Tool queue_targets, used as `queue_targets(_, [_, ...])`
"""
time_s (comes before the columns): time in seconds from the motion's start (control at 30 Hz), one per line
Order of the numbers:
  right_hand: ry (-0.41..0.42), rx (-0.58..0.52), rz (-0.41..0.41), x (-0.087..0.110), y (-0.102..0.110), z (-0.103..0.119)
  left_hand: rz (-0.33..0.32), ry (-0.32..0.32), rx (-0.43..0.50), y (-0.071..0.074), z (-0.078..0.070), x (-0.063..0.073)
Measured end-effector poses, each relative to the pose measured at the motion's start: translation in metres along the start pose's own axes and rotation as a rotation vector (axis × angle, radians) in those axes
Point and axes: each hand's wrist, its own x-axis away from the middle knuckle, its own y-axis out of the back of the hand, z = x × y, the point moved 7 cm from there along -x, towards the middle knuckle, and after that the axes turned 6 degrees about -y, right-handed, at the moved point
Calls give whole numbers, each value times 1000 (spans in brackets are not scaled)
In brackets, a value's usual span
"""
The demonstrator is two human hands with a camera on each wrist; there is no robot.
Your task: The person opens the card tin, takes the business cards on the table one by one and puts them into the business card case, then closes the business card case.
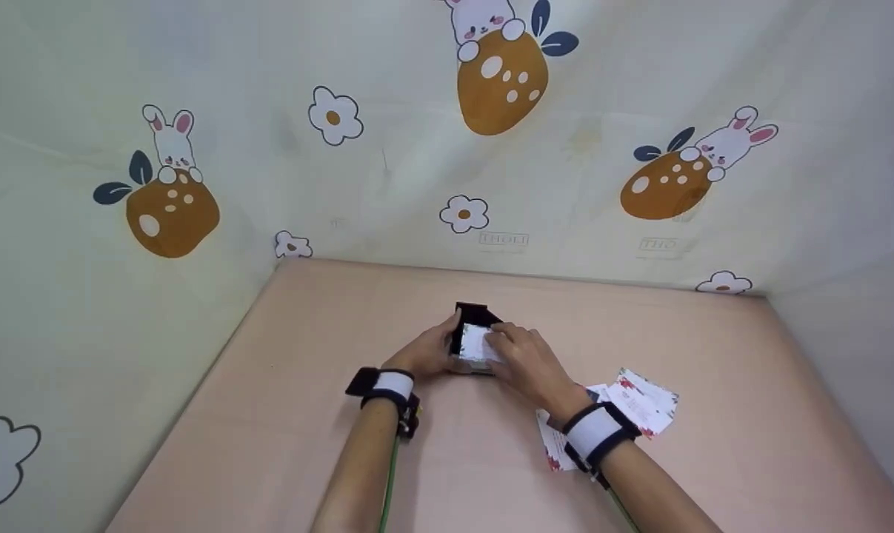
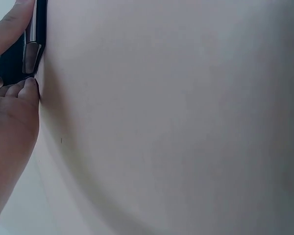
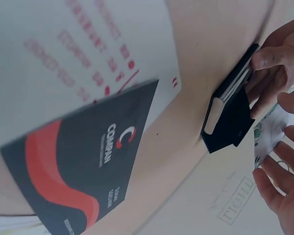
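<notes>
- Head view: on the pink surface [image 1: 328,311], roughly midway between its left and right edges and nearer the far edge, a black card holder [image 1: 472,314] stands with its flap raised toward the far edge.
- The left hand [image 1: 430,351] grips the holder along its left side, thumb up by the flap.
- The right hand [image 1: 532,363] pinches a white card [image 1: 475,343] at the holder's opening; whether the card is inside cannot be told.
- Loose cards [image 1: 643,403] lie overlapping toward the right edge, some partly hidden by the right wrist.
- Both wrists wear bands; a cloth wall [image 1: 387,178] with rabbits and flowers rises behind the far edge.
- Left wrist view: only part of the left hand shows, thumb and fingers closed about the holder and its shiny metal side.
- Right wrist view: the left hand clasps one end of the holder, while the right hand's curled fingers and thumb hold the white card, leaf print showing.
- Close to the camera, a dark card [image 3: 81,166] with a red wave overlaps a red-printed card [image 3: 88,54].
</notes>
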Motion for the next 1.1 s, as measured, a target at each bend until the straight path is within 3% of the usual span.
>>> queue_targets(0.43, [-52,-58,99,-17,-13,-11,-12,35,-34,3,1,0])
queue_targets(0.77, [-94,-6,219,-23,-31,-9,-9,110,-60,-1,8,-1])
queue_targets(1.0, [-105,39,237,-22,-38,-11,-6,11,-45,0,5,-2])
queue_targets(1.1, [-122,39,232,-23,-39,-13,-10,5,-53,1,5,-2])
